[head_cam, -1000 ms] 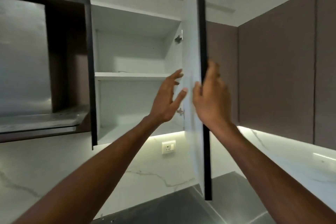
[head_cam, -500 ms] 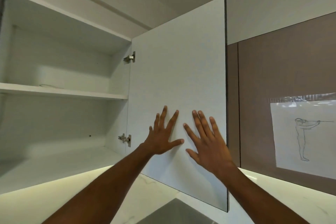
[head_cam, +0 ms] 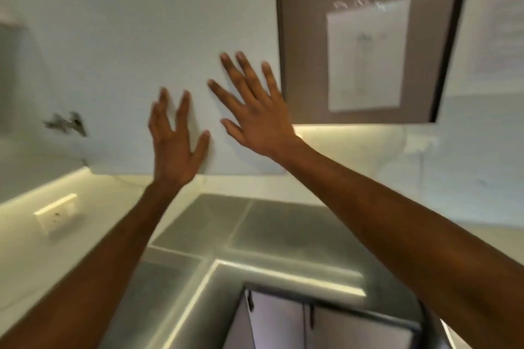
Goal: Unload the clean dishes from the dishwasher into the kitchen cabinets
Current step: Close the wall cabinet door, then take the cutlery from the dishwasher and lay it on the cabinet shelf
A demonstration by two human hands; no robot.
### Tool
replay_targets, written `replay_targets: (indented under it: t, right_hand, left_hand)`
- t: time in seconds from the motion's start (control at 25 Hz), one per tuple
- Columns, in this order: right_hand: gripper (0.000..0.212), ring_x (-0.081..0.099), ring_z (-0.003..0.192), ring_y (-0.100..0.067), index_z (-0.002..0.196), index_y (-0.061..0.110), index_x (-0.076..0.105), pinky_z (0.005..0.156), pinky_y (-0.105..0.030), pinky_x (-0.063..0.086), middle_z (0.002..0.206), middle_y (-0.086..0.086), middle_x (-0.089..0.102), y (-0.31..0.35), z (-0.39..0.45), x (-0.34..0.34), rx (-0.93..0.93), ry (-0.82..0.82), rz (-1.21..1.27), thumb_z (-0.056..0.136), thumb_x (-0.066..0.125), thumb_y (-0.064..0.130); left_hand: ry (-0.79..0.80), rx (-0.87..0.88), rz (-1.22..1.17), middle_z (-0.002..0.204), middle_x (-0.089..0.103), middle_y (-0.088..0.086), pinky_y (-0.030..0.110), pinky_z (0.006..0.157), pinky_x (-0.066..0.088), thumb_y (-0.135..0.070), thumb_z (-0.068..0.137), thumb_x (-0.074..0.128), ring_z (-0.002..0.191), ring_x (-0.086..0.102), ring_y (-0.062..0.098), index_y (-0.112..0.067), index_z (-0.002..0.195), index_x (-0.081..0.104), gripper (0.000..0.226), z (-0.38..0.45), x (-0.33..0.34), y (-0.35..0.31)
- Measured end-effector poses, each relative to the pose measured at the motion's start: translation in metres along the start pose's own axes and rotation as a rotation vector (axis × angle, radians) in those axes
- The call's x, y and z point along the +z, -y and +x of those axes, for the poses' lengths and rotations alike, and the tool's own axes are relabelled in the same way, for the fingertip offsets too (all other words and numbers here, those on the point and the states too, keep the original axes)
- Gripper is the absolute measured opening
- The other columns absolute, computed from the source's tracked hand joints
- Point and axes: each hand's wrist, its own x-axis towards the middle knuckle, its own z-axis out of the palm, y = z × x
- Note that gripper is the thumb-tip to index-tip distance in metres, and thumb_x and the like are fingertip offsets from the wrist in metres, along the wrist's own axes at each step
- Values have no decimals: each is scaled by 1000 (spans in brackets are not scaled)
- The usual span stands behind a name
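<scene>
Counting what is showing in the kitchen view

Two hands are showing, the left hand (head_cam: 177,147) and the right hand (head_cam: 256,117), each spreading five fingers against one white cabinet door (head_cam: 136,37). One brown cabinet door (head_cam: 306,37) is hanging beside it, carrying one taped paper sheet (head_cam: 365,56); a second sheet (head_cam: 502,22) is showing on the wall at the far right. One hinge (head_cam: 66,123) is appearing at the left, blurred. One wall socket (head_cam: 56,215) is sitting below it. One steel countertop (head_cam: 226,235) is lying underneath, with two lower cabinet doors (head_cam: 283,323) showing beneath its edge.
</scene>
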Motion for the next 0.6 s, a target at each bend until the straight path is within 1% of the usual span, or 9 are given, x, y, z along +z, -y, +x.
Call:
replay_targets:
  t: [0.08, 0.16, 0.24, 0.28, 0.36, 0.4, 0.48, 0.52, 0.6]
  right_hand:
    - [70, 8, 161, -38, 165, 27, 27, 123, -65, 8, 173, -15, 14, 18, -44, 8, 12, 49, -15, 102, 41, 54]
    - [68, 7, 161, -37, 164, 27, 31, 122, -68, 8, 173, -14, 14, 32, -97, 17, 44, 124, -23, 101, 48, 45]
    - [71, 5, 161, -37, 163, 28, 33, 122, -69, 9, 174, -13, 13, 46, -166, 21, 155, 191, 24, 96, 56, 31]
    - [73, 3, 162, -37, 163, 29, 33, 122, -70, 10, 175, -12, 10, 54, -208, 20, 232, 266, 39, 94, 59, 31]
    - [75, 2, 162, -34, 160, 31, 35, 124, -68, 13, 175, -10, 2, 73, -303, 14, 459, 482, 93, 91, 65, 39]
    - [73, 5, 162, -33, 156, 31, 38, 124, -66, 16, 175, -10, 2, 83, -361, 7, 594, 599, 113, 90, 67, 40]
    - [69, 14, 159, -37, 149, 30, 42, 121, -67, 26, 174, -14, 6, 98, -476, -21, 842, 834, 125, 86, 69, 39]
    - [71, 18, 158, -40, 149, 29, 42, 118, -68, 28, 173, -16, 8, 103, -527, -41, 950, 953, 120, 86, 71, 42]
    - [75, 18, 157, -44, 154, 30, 36, 120, -68, 24, 172, -19, 9, 109, -610, -82, 1131, 1158, 115, 89, 68, 49]
  left_hand:
    - [44, 47, -24, 173, -3, 14, 50, 129, 7, -50, 100, 54, 160, 2, 36, -25, 165, 15, 80, -39, 13, -14]
    - [94, 89, -64, 173, 1, 14, 49, 129, 11, -46, 99, 56, 159, 7, 36, -21, 164, 21, 78, -86, 31, -38]
    - [182, 102, -144, 173, 7, 13, 50, 127, 16, -38, 97, 58, 158, 12, 35, -18, 161, 31, 73, -151, 57, -68]
    - [243, 96, -203, 173, 9, 11, 50, 126, 20, -35, 97, 58, 158, 15, 34, -17, 159, 35, 69, -189, 70, -84]
    - [409, 16, -331, 172, 15, 8, 50, 122, 30, -32, 95, 63, 154, 25, 32, -18, 157, 40, 68, -265, 93, -112]
    - [517, -40, -391, 171, 19, 8, 50, 119, 35, -30, 92, 69, 152, 29, 32, -19, 156, 40, 71, -304, 103, -129]
    - [737, -112, -458, 168, 26, 10, 54, 114, 43, -26, 87, 79, 149, 35, 34, -17, 156, 39, 80, -375, 119, -166]
    - [841, -114, -475, 168, 26, 11, 55, 113, 44, -26, 87, 79, 149, 35, 34, -16, 157, 37, 83, -405, 124, -186]
    - [1026, -59, -494, 170, 20, 9, 55, 117, 41, -29, 90, 76, 154, 28, 32, -18, 161, 28, 87, -453, 129, -231]
